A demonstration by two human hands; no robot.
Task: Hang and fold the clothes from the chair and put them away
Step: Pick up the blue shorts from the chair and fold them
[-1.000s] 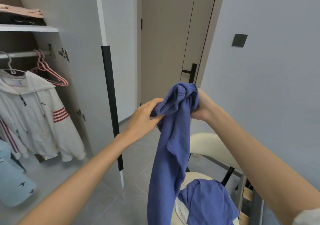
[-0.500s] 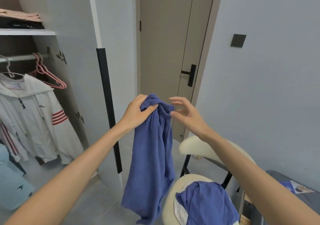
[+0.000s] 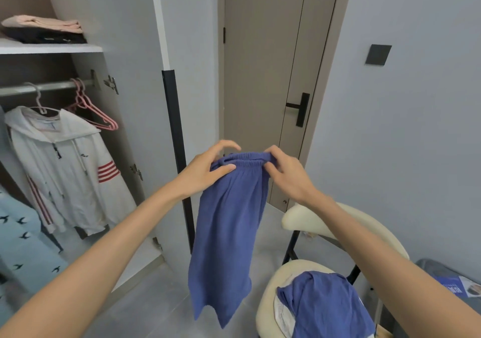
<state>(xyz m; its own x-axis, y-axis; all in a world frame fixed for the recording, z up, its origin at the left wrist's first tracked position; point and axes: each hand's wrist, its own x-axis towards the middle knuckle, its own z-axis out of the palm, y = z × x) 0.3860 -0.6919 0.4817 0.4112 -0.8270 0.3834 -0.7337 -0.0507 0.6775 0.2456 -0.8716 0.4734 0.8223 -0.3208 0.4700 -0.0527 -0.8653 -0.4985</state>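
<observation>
Open wardrobe (image 3: 125,103) fills 9 to 11 o'clock, its door swung out. Closed room door (image 3: 260,77) at 12 o'clock. Cream chair (image 3: 299,220) at 4 to 5 o'clock, backrest toward the wall.

White hooded jacket (image 3: 70,171) with red stripes hangs on the rail (image 3: 52,87) at 9 o'clock. Pale blue garment (image 3: 23,246) with a bird print at 8 o'clock, partly cut by the frame edge.

Blue shorts (image 3: 229,233) at centre, held up in the air by the elastic waistband, legs hanging free toward 6 o'clock, clear of the chair and the floor. A second blue garment (image 3: 325,309) lies crumpled on the chair seat at 5 o'clock, something white under it.

Folded stack (image 3: 44,29), pink over black, on the top shelf at 10 o'clock. Empty pink hangers (image 3: 105,123) on the rail, just beside the jacket.

Left hand (image 3: 203,171) pinches the waistband's left end, thumb in front. Right hand (image 3: 289,176) grips the right end, fingers curled over the elastic. Dark wall switch (image 3: 378,54) at 2 o'clock.
</observation>
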